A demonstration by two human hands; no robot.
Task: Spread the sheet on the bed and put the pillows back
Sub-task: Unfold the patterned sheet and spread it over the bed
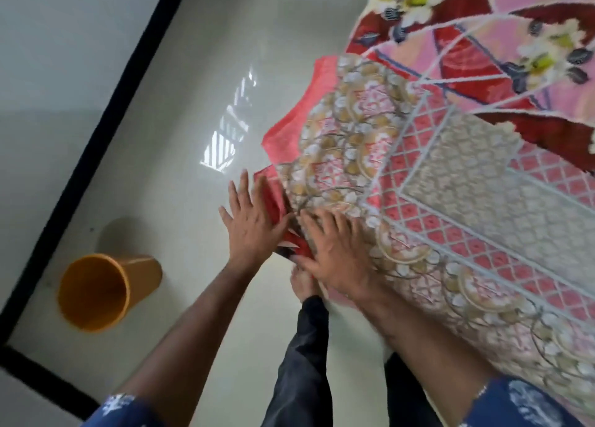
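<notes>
An orange bucket [106, 293] stands on the pale floor [180, 111], well to the left of the bed. Between it and the bed corner, the left hand [249, 215] lies flat with fingers spread, gripping nothing, its palm pressed against red cloth at the corner. Just right of it, the right hand [335, 252] is also open, palm down on the sheet [450, 201], a pink and beige patterned cloth lying over the bed and hanging down its side. Beyond the sheet, at the far end of the bed, lies a red and pink floral blanket [502, 40].
</notes>
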